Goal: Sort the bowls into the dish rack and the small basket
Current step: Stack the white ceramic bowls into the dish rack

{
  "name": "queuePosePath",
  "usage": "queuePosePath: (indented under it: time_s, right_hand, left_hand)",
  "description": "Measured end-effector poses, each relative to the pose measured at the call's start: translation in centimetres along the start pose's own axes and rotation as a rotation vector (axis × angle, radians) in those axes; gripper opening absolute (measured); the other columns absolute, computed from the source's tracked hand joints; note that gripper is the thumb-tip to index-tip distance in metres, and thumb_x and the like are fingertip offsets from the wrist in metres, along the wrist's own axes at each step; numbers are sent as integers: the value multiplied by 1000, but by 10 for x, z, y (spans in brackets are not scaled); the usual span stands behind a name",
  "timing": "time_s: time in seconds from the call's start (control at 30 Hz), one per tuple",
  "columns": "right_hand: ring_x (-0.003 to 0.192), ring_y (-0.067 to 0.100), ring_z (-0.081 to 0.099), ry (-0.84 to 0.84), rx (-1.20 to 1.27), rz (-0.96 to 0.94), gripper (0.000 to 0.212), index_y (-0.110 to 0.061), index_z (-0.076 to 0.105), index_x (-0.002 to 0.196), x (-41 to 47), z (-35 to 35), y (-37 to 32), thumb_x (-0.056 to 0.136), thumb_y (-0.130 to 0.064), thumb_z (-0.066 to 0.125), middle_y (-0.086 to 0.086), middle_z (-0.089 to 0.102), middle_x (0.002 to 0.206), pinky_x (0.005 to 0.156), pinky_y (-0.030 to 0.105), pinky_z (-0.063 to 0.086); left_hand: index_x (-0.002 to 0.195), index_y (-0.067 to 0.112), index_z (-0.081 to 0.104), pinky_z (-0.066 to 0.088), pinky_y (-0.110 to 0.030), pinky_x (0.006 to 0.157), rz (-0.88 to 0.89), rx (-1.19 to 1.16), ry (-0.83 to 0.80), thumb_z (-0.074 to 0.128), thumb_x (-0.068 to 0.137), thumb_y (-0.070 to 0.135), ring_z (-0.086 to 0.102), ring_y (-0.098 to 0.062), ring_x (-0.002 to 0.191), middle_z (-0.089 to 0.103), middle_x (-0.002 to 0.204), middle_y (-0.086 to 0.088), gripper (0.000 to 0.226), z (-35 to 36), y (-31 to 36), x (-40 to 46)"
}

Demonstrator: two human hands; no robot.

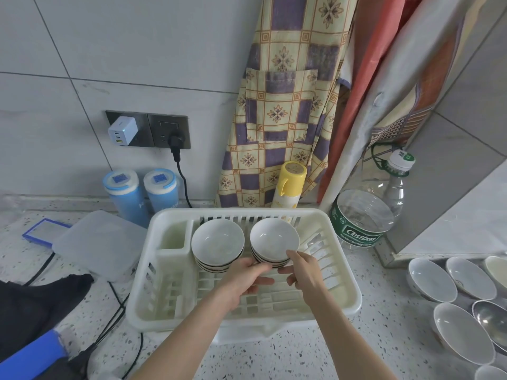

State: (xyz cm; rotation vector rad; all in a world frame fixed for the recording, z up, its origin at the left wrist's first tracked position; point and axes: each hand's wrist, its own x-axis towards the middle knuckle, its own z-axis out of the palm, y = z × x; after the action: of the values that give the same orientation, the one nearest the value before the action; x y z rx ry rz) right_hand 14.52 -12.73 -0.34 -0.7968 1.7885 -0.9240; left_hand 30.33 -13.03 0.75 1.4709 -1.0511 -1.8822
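A white plastic dish rack stands in the middle of the speckled counter. Two stacks of white bowls sit at its back: a left stack and a right stack. Both hands meet at the near side of the right stack. My left hand touches the stack's lower wall with its fingers stretched out and its thumb apart. My right hand pinches the stack's near right rim between forefinger and thumb. Several loose white bowls and a metal bowl lie on the counter at the far right. No small basket is in view.
A large water bottle stands right of the rack and a yellow bottle behind it. Two blue canisters, a clear lidded box, black cables and a dark cloth are on the left. An apron hangs on the wall.
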Motion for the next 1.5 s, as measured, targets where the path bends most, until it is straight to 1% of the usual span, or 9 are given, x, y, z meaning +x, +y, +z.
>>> queuePosePath:
  time_s: [0.3, 0.47, 0.6, 0.73, 0.87, 1.07, 1.23, 1.4, 1.5]
  right_hand:
    - [38, 13, 53, 63, -95, -35, 36, -10, 61, 111, -3, 2, -1, 95, -37, 43, 10, 72, 79, 42, 22, 38]
    - [90, 30, 67, 242, -196, -160, 65, -17, 38, 146, -19, -16, -6, 90, -50, 40, 11, 72, 103, 78, 41, 54]
    - [58, 6, 60, 320, -171, -274, 44, -25, 47, 136, -42, -46, -2, 94, -36, 48, -3, 72, 71, 54, 27, 46]
    - [43, 1, 49, 326, 119, -264, 27, -28, 57, 122, -67, -80, 22, 95, -25, 53, -1, 74, 70, 52, 28, 45]
    - [37, 6, 38, 342, 289, -214, 22, -25, 62, 113, -90, -120, 51, 96, -16, 51, 3, 75, 72, 40, 18, 38]
    - [37, 9, 37, 291, 312, -113, 20, -19, 65, 108, -101, -184, 93, 97, -13, 50, 3, 75, 71, 37, 16, 34]
    - [38, 8, 38, 255, 274, -76, 18, -23, 65, 104, -98, -252, 121, 96, -15, 51, 1, 76, 72, 37, 14, 33]
    - [41, 8, 42, 282, 256, -96, 19, -23, 67, 101, -95, -327, 149, 95, -15, 51, 0, 75, 72, 45, 18, 38]
    - [45, 9, 43, 294, 237, -74, 20, -25, 66, 101, -91, -364, 163, 94, -16, 50, -1, 76, 73, 54, 23, 38]
  left_hand:
    - [104, 14, 66, 44, -23, 54, -44, -25, 22, 64, 92, 20, 76, -17, 85, 71, 107, 3, 13, -3, 6, -3]
    - [96, 15, 62, 44, -22, 53, -52, 24, 9, 57, 96, 12, 74, -13, 66, 67, 103, -3, 5, -9, 5, -12]
    - [105, 17, 65, 39, -20, 43, -13, 22, 26, 59, 96, 19, 70, -10, 59, 78, 91, 1, 11, -4, 0, -24]
    - [101, 15, 69, 31, -19, 38, 54, -26, 67, 63, 93, 22, 56, -6, 48, 78, 82, 3, 13, 19, -5, -35]
    - [95, 14, 70, 28, -19, 38, 126, -42, 67, 61, 92, 22, 49, -7, 47, 74, 76, 1, 13, 47, -11, -52]
    - [90, 11, 71, 27, -20, 41, 114, -23, 33, 59, 93, 25, 47, -8, 48, 70, 72, -2, 19, 121, -40, -71]
    - [102, 11, 68, 31, -19, 42, -89, 179, -28, 55, 93, 28, 50, -10, 53, 72, 82, -1, 23, 212, -83, -68]
    - [113, 21, 57, 30, -20, 41, -223, 260, -111, 54, 92, 39, 51, -10, 56, 72, 93, -2, 27, 304, -136, -66]
    - [106, 34, 47, 31, -18, 43, -271, 318, -161, 54, 86, 53, 53, -9, 55, 71, 98, 0, 28, 353, -153, -69]
